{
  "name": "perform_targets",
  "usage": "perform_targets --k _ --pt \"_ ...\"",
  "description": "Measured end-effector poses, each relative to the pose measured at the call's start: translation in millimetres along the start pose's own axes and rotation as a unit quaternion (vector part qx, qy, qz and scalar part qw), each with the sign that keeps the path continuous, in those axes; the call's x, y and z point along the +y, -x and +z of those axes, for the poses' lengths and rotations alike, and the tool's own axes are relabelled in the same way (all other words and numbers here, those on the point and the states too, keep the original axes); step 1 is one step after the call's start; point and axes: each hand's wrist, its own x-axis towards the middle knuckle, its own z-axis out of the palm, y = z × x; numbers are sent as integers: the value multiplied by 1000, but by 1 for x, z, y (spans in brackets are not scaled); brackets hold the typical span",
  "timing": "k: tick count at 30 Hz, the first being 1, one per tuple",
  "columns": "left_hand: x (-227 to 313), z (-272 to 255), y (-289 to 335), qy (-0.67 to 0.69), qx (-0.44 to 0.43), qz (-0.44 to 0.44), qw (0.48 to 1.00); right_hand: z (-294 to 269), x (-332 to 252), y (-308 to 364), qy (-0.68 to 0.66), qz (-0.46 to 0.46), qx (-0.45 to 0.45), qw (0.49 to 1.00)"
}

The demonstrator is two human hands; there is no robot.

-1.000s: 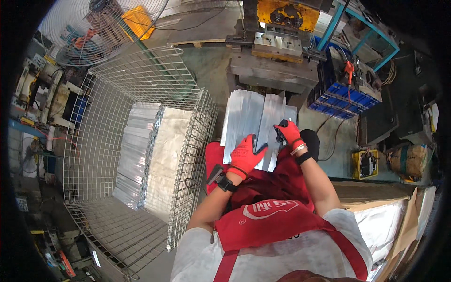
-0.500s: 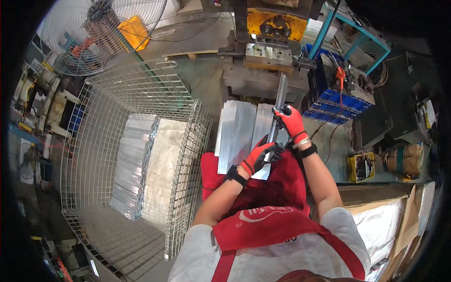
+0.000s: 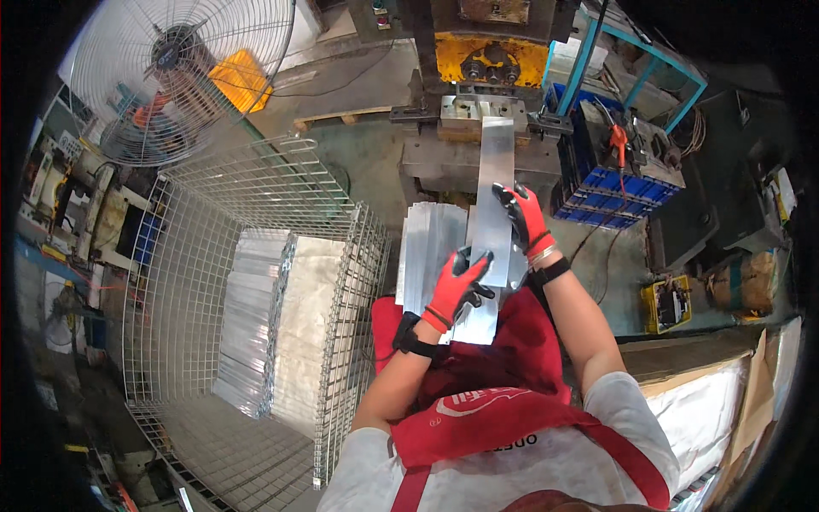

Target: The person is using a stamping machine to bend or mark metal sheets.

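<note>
A long flat metal strip (image 3: pixel 495 183) is held out in front of me, its broad shiny face up and its far end close to the machine's die block (image 3: pixel 461 111). My right hand (image 3: pixel 522 215), in a red glove with black fingertips, grips the strip's right edge midway along. Gloved the same way, my left hand (image 3: pixel 459 286) holds the near end, thumb on top. Under and left of the strip, a stack of similar metal strips (image 3: pixel 425 247) lies in front of my red apron (image 3: pixel 486 401).
On the left stands a wire mesh cage (image 3: pixel 341 341) with stacked metal strips (image 3: pixel 252 316) and pale sheeting. A large fan (image 3: pixel 175 51) is behind it. The press (image 3: pixel 486 64) rises ahead, with a blue crate (image 3: pixel 597 192) to its right. A cardboard box (image 3: pixel 708 410) sits at lower right.
The metal strip has been turned from edge-on to flat, broad face up, and now points straight toward the machine. My view has shifted slightly.
</note>
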Motion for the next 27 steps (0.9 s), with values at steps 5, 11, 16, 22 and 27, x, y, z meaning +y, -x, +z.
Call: perform_targets --k 5,11,16,22,27 --pt "12 -5 -16 128 -72 -74 986 8 2 -31 -79 1 -25 997" --pt "11 6 -29 156 -45 -75 984 2 10 -38 -79 41 -3 996" --pt "9 7 -31 113 -52 -78 989 -2 22 -43 -109 57 6 992" --pt "19 14 -45 63 -6 -4 998 6 18 -33 -51 -5 0 999" --pt "19 15 -45 89 -26 16 996 11 17 -23 8 -37 9 999"
